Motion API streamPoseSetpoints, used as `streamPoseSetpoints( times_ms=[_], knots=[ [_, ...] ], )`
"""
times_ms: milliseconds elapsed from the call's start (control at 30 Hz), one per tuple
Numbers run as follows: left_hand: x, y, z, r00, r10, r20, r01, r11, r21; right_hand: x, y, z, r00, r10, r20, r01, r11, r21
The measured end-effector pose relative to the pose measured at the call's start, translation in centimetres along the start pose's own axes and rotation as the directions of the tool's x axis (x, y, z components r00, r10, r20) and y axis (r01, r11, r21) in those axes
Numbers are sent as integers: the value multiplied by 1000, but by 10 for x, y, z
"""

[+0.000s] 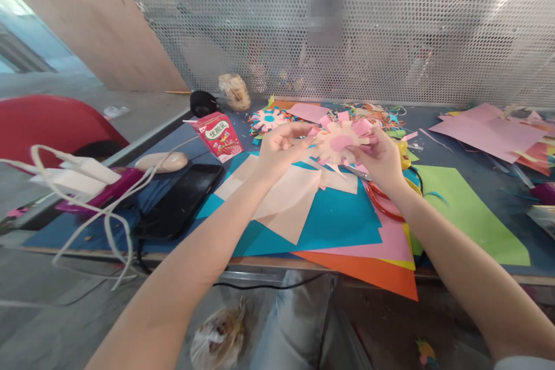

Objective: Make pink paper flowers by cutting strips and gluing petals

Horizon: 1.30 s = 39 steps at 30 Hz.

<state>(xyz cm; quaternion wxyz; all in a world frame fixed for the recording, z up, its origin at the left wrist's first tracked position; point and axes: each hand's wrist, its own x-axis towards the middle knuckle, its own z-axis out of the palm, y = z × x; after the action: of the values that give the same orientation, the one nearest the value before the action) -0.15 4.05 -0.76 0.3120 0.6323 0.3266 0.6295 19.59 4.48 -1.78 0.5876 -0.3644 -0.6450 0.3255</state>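
Note:
Between my two hands, above the table, is a paper flower point(340, 141) with cream petals, a pink centre and pink petals behind. The fingers of my left hand point(284, 147) pinch its left edge. My right hand point(379, 156) grips its right side, thumb near the centre. Below lie cream paper sheets point(288, 202) on blue paper point(342, 222). Scissors with orange-red handles point(384, 202) rest under my right wrist, partly hidden. Another paper flower point(269, 119), with a blue centre, lies behind my left hand.
On the left are a red drink carton point(218, 136), a black phone point(180, 201) and a purple power strip with white cables point(106, 191). Paper scraps point(390, 115) line the back by a perforated metal panel point(368, 23). Green paper point(468, 214) and pink sheets point(481, 130) lie on the right.

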Motion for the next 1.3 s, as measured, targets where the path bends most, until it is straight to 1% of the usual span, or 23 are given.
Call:
streamPoseSetpoints(
  times_ms=[133, 300, 433, 500, 567, 600, 633, 667, 700, 733, 767, 800, 833, 867, 900, 933, 967, 1000, 1067, 1133, 1200, 1300],
  knots=[
    [1, -1, -1, 999, -36, -8, 36, 999, -3, -1, 0, 0, 1000, -5, -3, 5, 1000, -7],
    [0, -4, -1, 998, -56, 21, 58, 994, -95, -2, 0, 0, 1000, -27, -8, 26, 999, -36],
    [-1, -5, 0, 993, -94, 65, 104, 979, -178, -2, 4, 0, 1000, -30, -2, 30, 996, -80],
    [-1, -6, 0, 991, -97, 89, 112, 977, -183, -3, 5, -2, 997, -77, 16, 79, 988, -136],
    [-1, -5, -1, 991, -76, 107, 95, 977, -191, -4, 6, -4, 979, -203, 19, 201, 943, -266],
    [0, -5, -2, 992, -64, 112, 87, 974, -208, -4, 6, -7, 953, -300, 34, 293, 889, -351],
    [1, -4, -3, 992, -61, 107, 85, 969, -232, -4, 5, -9, 907, -414, 77, 405, 805, -433],
    [2, -4, -4, 993, -74, 90, 95, 961, -258, -4, 3, -13, 837, -529, 140, 520, 691, -502],
    [3, -3, -6, 991, -113, 65, 127, 951, -281, -4, 1, -16, 748, -629, 213, 623, 554, -552],
    [4, -2, -8, 982, -181, 50, 187, 936, -297, -4, -2, -19, 648, -705, 289, 704, 408, -581],
    [5, -2, -9, 961, -270, 54, 273, 911, -308, -4, -5, -22, 554, -752, 358, 756, 273, -595],
    [6, -1, -10, 926, -368, 89, 377, 871, -314, -4, -8, -24, 476, -778, 410, 782, 162, -601],
    [6, -1, -11, 876, -458, 152, 482, 818, -314, -5, -10, -26, 423, -787, 449, 793, 81, -604],
    [5, 0, -10, 821, -523, 231, 571, 760, -309, -5, -12, -27, 389, -785, 482, 801, 30, -598],
    [4, 0, -9, 776, -555, 299, 629, 715, -305, -6, -14, -27, 368, -774, 516, 813, -1, -582],
    [3, 1, -7, 754, -562, 342, 655, 689, -311, -6, -15, -27, 358, -759, 544, 823, -19, -568],
    [2, 1, -5, 751, -556, 355, 658, 678, -328, -7, -16, -26, 351, -746, 566, 829, -33, -558],
    [0, 1, -3, 760, -551, 345, 649, 674, -353, -7, -16, -25, 343, -736, 583, 832, -49, -552],
    [-1, 2, 0, 779, -558, 287, 626, 663, -410, -7, -17, -23, 321, -730, 603, 835, -82, -544],
    [-2, 1, 1, 774, -576, 263, 628, 648, -431, -7, -18, -22, 292, -740, 606, 835, -112, -539],
    [-2, 1, 1, 771, -575, 273, 635, 660, -402, -6, -20, -22, 275, -745, 608, 834, -130, -537],
    [-2, 1, 0, 765, -572, 294, 643, 689, -335, -5, -21, -23, 278, -744, 607, 832, -129, -539]
  ],
)
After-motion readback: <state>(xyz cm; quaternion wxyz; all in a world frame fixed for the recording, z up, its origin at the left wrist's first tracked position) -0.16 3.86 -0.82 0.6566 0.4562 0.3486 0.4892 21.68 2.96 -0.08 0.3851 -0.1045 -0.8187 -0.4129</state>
